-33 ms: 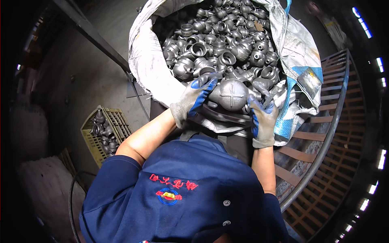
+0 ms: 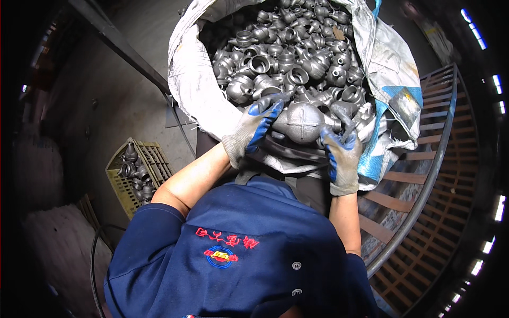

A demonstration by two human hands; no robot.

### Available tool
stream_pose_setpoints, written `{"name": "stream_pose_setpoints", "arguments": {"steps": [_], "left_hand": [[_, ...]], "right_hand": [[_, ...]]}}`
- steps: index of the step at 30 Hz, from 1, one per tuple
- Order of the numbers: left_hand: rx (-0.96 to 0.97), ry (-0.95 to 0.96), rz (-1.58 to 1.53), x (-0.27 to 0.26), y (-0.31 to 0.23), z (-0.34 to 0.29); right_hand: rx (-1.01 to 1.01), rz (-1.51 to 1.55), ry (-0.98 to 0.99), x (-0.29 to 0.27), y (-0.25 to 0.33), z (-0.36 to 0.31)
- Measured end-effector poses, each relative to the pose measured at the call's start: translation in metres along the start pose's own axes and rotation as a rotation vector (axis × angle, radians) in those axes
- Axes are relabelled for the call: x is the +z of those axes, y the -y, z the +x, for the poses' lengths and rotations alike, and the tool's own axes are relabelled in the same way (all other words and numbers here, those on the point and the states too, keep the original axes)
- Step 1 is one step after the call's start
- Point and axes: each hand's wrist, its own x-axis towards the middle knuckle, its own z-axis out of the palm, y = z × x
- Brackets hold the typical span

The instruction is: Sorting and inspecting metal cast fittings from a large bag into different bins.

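Note:
A grey cast-metal fitting point(image 2: 303, 123) with a rounded belly and a raised cross on its face is held between my hands, just above the near rim of a big white woven sack point(image 2: 199, 79). My left hand point(image 2: 254, 124), in a grey glove with blue coating, grips the fitting's left end. At the other end, my right hand point(image 2: 343, 156) in a matching glove closes round the narrower neck, its thumb by the lower right of the belly. Beyond them, loose metal fittings point(image 2: 281, 58) of the same grey fill the sack, several showing round openings.
On the floor to the left sits a yellowish plastic crate point(image 2: 154, 159) with more fittings inside. A curved metal rail with slats point(image 2: 437, 153) runs along the right. At upper left a dark metal bar point(image 2: 122, 47) slants towards the sack. A black cable point(image 2: 94, 259) hangs at lower left.
The fitting has turned slightly, and its right neck now shows more. My right hand has shifted a little left, against it. My left hand has barely moved.

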Motion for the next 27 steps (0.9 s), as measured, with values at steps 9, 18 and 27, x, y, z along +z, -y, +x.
{"name": "stream_pose_setpoints", "arguments": {"steps": [9, 18, 27], "left_hand": [[-0.172, -0.232, -0.258, 0.017, 0.000, -0.006], [-0.232, -0.294, -0.300, 0.026, -0.012, -0.005], [-0.182, -0.135, -0.282, 0.026, -0.017, -0.015]], "right_hand": [[-0.377, -0.342, 0.062, 0.008, -0.018, 0.001], [-0.139, 0.141, -0.083, -0.008, -0.030, 0.002], [0.041, 0.599, -0.063, -0.025, -0.010, 0.010]]}}
